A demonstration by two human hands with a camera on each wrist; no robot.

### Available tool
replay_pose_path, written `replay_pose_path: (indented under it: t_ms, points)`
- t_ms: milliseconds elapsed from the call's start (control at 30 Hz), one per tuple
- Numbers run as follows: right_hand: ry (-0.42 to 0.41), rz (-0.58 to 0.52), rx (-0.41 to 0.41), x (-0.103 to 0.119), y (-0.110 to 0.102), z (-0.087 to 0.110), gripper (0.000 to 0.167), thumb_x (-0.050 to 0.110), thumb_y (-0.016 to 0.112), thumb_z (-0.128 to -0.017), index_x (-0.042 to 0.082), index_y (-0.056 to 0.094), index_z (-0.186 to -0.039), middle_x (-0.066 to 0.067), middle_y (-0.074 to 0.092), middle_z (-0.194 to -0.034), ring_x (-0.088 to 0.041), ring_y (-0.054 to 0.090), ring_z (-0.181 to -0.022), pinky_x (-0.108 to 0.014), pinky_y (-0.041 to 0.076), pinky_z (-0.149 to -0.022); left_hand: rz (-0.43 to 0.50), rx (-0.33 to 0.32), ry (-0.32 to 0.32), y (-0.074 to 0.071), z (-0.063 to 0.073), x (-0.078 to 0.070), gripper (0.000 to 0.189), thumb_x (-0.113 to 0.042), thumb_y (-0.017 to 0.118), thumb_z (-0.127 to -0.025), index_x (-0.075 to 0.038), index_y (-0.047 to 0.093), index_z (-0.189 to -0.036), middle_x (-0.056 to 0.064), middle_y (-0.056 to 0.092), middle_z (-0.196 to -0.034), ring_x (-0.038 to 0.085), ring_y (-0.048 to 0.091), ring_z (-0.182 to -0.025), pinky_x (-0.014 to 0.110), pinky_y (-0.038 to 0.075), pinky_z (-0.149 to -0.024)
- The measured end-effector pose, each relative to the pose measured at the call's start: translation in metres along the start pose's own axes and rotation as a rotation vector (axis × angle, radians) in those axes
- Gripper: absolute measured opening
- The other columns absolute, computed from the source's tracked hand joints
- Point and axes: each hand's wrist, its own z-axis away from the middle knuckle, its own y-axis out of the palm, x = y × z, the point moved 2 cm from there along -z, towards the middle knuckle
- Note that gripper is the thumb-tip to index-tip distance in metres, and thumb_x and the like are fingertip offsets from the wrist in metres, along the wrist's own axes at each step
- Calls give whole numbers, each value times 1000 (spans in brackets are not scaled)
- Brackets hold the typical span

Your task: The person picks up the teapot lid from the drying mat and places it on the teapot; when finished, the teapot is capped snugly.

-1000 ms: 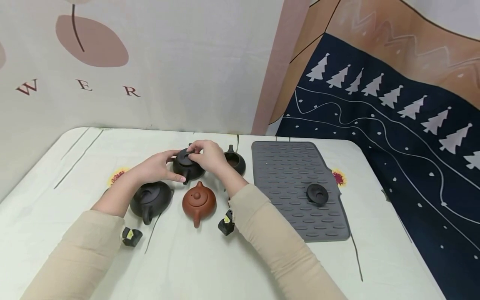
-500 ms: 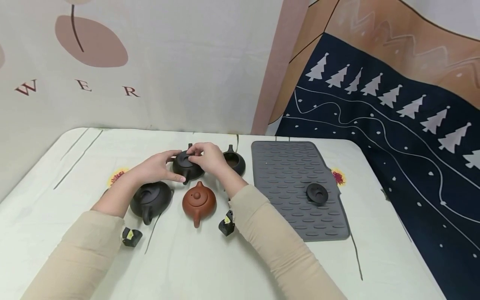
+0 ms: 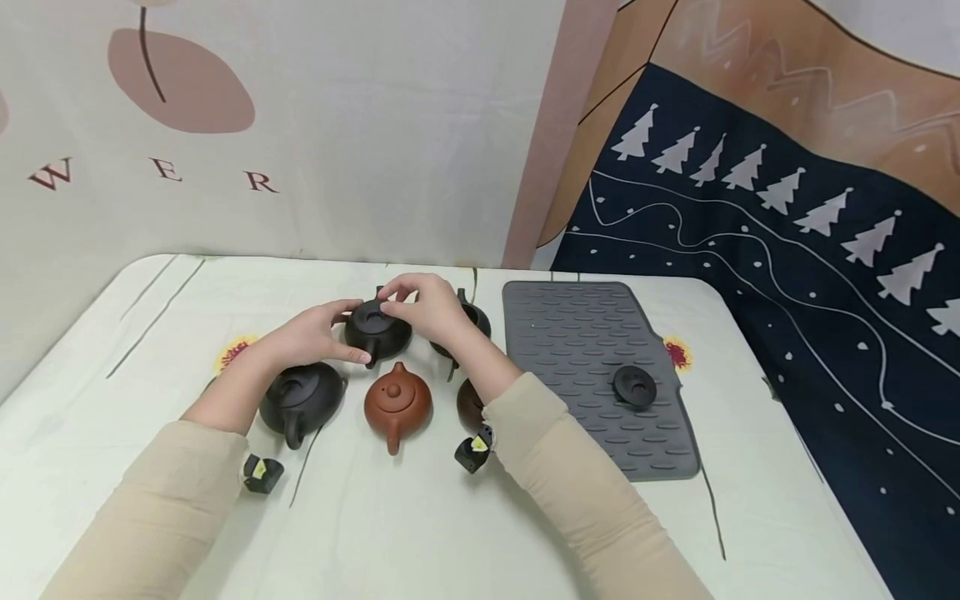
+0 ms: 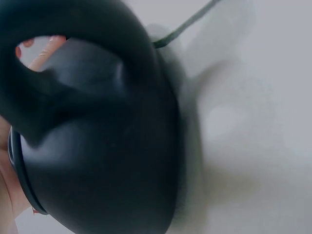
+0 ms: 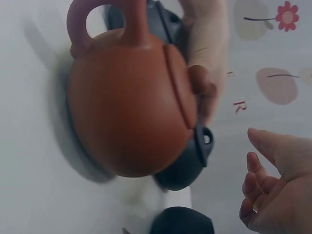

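My left hand (image 3: 307, 333) holds a small black teapot (image 3: 392, 342) at the back, its thumb along the front and its fingers at the far left side. A black lid (image 3: 367, 317) with a loop-like knob sits on that teapot. Just over the lid's right side is my right hand (image 3: 433, 310). In the right wrist view this hand's loosely bent fingers (image 5: 253, 183) stand apart from the teapot, holding nothing. A larger black teapot (image 3: 311, 400) stands beside my left wrist and fills much of the left wrist view. The reddish-brown teapot (image 3: 397, 408) stands in front.
Behind my right hand is another black teapot (image 3: 480, 321), partly covered. A dark brown teapot (image 3: 469, 407) shows beside my right wrist, half hidden by the sleeve. To the right lies a grey ridged mat (image 3: 570, 350) bearing a loose black lid (image 3: 634, 387).
My right hand has let go of the lid's knob and shifted slightly up and right, uncovering part of the brown teapot by its wrist. My left hand stays on the black teapot.
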Motion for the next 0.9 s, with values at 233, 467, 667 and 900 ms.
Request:
replay_pose_path:
  t_ms: [233,467,667,900]
  points:
    - [-45,-24,-19,6,-19,14,15,17,70,-89,13,73,-103,1,60,-87,-21,50,-73,-25,41,-59,-4,-2,-7,0,0,1,103,-38,83,-74,5,26,-147,28,33,-146,49,27,-133,65,25,-102]
    - [-77,-49,-48,11,-38,34,16,17,70,-89,11,73,-104,0,61,-92,-19,48,-71,-26,40,-60,0,-6,-7,0,0,1,102,-37,84,-74,5,26,-147,28,32,-146,49,27,-133,64,25,-102]
    - [-97,-82,-68,12,-50,52,17,17,72,-88,11,74,-104,1,60,-94,-18,47,-71,-27,39,-59,1,-9,-7,0,1,1,103,-37,84,-73,5,26,-147,30,33,-145,50,27,-133,64,25,-102]
    - [-124,-102,-91,7,-65,73,15,17,73,-87,13,74,-101,0,61,-93,-17,47,-77,-32,41,-66,1,-12,1,1,1,0,103,-37,84,-73,5,25,-148,30,33,-145,50,26,-133,63,25,-103]
